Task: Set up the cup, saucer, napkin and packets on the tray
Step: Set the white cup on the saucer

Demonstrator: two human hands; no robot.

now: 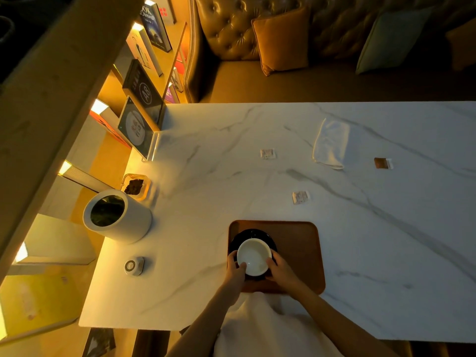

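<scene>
Okay, I've got both forearms reaching up from the bottom of the frame; my left hand [235,266] and right hand [279,269] are cupped around the white cup [253,256], gripping its rim from either side. The cup looks empty and sits over the dark saucer [242,235] on the left part of the brown tray [298,248], lower centre. The napkin [331,144] and packets [300,197] lie higher up on the marble table [386,240].

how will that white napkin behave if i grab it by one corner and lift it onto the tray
The napkin looks like soft folded cloth with rumpled edges, so it will probably droop and may unfold when lifted by a corner. It seems light, so it should slide easily on the smooth marble table. Not fragile; pinching the whole fold likely keeps its shape.
</scene>
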